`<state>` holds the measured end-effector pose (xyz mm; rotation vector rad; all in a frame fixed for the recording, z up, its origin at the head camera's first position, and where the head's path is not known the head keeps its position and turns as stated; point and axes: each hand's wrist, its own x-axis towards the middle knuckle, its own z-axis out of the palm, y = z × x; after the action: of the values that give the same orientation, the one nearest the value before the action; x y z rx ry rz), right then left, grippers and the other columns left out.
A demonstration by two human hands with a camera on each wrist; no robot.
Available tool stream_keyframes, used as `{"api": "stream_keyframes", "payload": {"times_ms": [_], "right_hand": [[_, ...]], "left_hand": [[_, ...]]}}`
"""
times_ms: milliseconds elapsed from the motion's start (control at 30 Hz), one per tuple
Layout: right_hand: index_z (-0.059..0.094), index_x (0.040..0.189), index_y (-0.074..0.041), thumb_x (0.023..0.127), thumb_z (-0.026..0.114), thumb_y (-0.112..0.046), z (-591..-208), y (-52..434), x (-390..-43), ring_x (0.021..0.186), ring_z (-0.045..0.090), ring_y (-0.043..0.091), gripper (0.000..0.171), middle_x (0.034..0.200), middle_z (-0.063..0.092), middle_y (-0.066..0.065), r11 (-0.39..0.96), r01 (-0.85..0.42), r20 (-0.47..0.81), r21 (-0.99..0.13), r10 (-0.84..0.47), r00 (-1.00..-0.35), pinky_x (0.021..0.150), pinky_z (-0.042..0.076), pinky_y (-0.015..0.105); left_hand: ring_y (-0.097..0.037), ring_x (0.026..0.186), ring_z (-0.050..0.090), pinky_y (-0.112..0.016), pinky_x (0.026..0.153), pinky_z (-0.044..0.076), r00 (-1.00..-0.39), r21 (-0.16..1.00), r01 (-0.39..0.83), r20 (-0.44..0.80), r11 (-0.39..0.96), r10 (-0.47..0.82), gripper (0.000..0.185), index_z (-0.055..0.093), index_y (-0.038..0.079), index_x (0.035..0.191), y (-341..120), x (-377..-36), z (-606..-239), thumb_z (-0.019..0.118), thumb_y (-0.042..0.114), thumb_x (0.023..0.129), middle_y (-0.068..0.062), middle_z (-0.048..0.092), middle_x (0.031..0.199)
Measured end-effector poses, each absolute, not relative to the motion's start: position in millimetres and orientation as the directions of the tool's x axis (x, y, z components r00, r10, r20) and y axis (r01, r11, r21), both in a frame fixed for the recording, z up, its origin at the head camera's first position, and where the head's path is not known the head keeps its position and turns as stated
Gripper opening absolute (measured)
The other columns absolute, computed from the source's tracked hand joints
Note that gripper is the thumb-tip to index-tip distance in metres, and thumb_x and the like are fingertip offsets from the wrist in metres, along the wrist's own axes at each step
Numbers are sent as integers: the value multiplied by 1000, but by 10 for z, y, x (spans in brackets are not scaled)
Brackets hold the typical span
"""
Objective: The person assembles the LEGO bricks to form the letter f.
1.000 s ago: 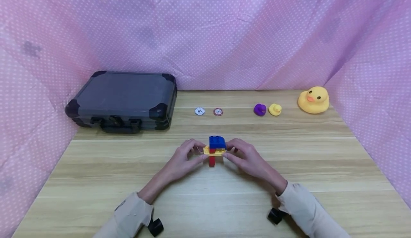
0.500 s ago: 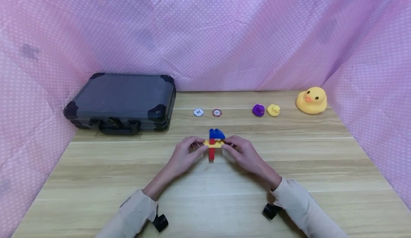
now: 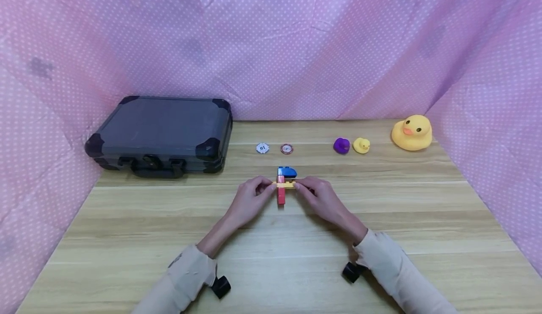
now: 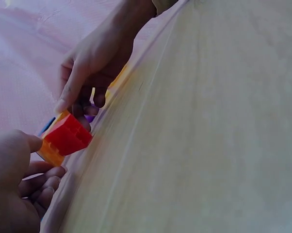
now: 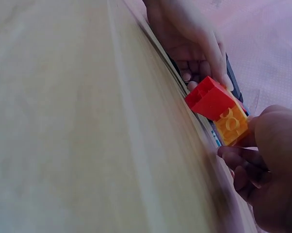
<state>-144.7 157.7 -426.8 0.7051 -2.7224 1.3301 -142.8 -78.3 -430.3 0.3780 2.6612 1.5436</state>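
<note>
Joined toy building bricks stand upright between my hands in the head view. A rounded blue brick (image 3: pixel 287 172) tops the stack, and red bricks (image 3: pixel 281 196) run above and below a yellow plate (image 3: pixel 285 185) that juts out sideways. My left hand (image 3: pixel 253 197) pinches the plate's left end between thumb and fingers. At the other end, the thumb and fingers of my right hand (image 3: pixel 322 198) pinch it too. The right wrist view shows the hollow underside of the yellow plate (image 5: pixel 232 125) beside the red brick (image 5: pixel 211 99). The blue brick is mostly hidden in both wrist views.
A dark grey case (image 3: pixel 161 123) lies at the back left of the wooden table (image 3: pixel 271 267). Behind the hands are a white chip (image 3: pixel 262 148), a red chip (image 3: pixel 286 149), a purple duck (image 3: pixel 341 146), a small yellow duck (image 3: pixel 362 145) and a larger one (image 3: pixel 412 132).
Both hands have moved the joined bricks away from the body, higher in the head view. The stack has tilted, so its blue top shows more edge-on. Both grips stay at the plate's ends.
</note>
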Motion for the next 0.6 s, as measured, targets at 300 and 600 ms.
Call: {"api": "stream_keyframes", "payload": {"times_ms": [300,600], "right_hand": [[77,114,-2,105,62,-11,-4298,1543,-1496,83,60,16,20,99,67,4,565,-433,240,-702,-385,-891,74,53,33],[77,113,-2,105,62,-12,-4341,1538,-1529,85,60,16,20,101,67,5,567,-428,230,-704,-388,-892,75,53,33]], "left_hand": [[-19,86,56,-37,78,48,-969,816,180,51,550,241,21,73,8,109,-787,-1484,-4293,64,27,105,-1,65,98],[-20,87,56,-37,79,48,-972,790,161,23,592,233,18,72,8,107,-773,-1504,-4280,64,24,105,-2,64,98]]}}
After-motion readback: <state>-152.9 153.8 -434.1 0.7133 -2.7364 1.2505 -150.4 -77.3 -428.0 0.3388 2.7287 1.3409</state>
